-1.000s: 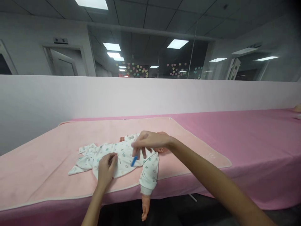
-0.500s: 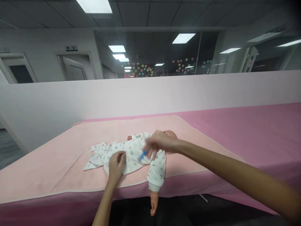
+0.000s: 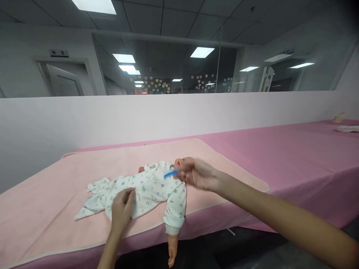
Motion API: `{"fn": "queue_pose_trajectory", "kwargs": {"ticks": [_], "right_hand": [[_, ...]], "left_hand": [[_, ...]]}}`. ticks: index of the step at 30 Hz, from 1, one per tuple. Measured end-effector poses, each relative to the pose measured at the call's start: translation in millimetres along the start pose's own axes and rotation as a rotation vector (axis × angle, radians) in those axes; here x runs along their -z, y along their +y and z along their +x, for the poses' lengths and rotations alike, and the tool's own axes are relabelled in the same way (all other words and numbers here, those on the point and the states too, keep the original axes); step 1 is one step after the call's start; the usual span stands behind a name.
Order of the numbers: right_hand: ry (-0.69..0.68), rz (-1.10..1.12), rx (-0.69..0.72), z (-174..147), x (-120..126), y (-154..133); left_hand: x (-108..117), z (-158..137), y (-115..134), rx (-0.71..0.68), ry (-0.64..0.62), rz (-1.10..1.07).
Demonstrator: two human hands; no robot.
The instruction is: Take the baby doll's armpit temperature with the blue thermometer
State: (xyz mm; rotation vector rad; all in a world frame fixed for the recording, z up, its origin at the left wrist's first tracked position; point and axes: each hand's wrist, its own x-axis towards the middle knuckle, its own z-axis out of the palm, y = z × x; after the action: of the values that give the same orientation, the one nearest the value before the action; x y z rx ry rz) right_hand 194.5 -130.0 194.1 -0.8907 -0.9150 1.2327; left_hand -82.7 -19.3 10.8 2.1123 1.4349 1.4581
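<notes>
While the right hand [image 3: 197, 174] pinches the stick [image 3: 170, 174] near the doll [image 3: 158, 180], lower centre of the frame, a light, steady grip seems best; whether the curled left hand [image 3: 122, 205] grips the suit [image 3: 144, 194] is unclear.

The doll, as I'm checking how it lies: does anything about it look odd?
Yes: its near arm hangs past the edge of the table, while its body lies on the blanket. The suit's legs look flat, no feet showing.
</notes>
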Motion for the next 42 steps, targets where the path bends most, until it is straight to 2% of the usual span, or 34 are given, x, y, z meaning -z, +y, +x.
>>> {"fn": "queue_pose_trajectory", "kwargs": {"ticks": [1, 2, 5, 9, 14, 16, 19, 23, 24, 30, 33, 34, 38, 41, 42], "right_hand": [[-0.003, 0.031, -0.066, 0.2, -0.1, 3.5], [0.003, 0.07, -0.072, 0.7, -0.9, 6.7], [0.011, 0.089, 0.058, 2.3, -7.6, 11.4], [-0.182, -0.03, -0.074, 1.3, -21.7, 3.2], [-0.335, -0.09, -0.116, -2.6, -36.0, -8.1], [-0.331, -0.105, -0.11, -3.9, -38.0, -8.8], [-0.263, -0.063, -0.022, -3.6, -37.5, -7.2], [-0.284, -0.117, -0.26, -4.6, -36.6, -1.7], [-0.293, -0.131, -0.277, -6.0, -36.8, -1.6], [-0.332, -0.244, -0.141, -18.5, -42.2, -17.8], [-0.293, -0.221, 0.07, -21.1, -42.5, -33.9], [-0.294, -0.241, 0.09, -20.9, -41.3, -38.3], [-0.34, -0.407, -0.098, -16.0, -30.3, -43.9], [-0.225, -0.321, -0.026, -12.6, -20.7, -35.3], [-0.206, -0.308, -0.053, -12.4, -19.1, -31.7]], "left_hand": [[0.0, 0.2, 0.0, 0.002, 0.002, -0.002], [0.0, 0.3, 0.0, 0.003, 0.004, -0.002], [-0.2, 0.1, -0.2, 0.002, 0.01, 0.001], [-0.6, -1.3, 0.1, 0.0, 0.016, -0.001], [-1.3, -3.7, 1.2, 0.01, 0.017, 0.001], [-1.5, -4.3, 0.9, 0.016, 0.023, 0.004], [-2.0, -4.7, 0.1, 0.016, 0.022, 0.004], [-2.2, -5.2, 0.3, 0.012, 0.02, -0.008], [-2.3, -5.4, 0.6, 0.011, 0.023, -0.015], [-3.0, -7.1, -0.5, 0.01, 0.018, -0.045], [-3.6, -7.7, -2.0, 0.002, 0.031, -0.043], [-3.7, -7.7, -2.3, -0.002, 0.035, -0.041], [-4.1, -7.1, -3.2, -0.001, 0.044, -0.038], [-4.2, -6.7, -3.2, -0.007, 0.038, -0.039], [-4.2, -6.8, -2.8, -0.009, 0.036, -0.039]]}}
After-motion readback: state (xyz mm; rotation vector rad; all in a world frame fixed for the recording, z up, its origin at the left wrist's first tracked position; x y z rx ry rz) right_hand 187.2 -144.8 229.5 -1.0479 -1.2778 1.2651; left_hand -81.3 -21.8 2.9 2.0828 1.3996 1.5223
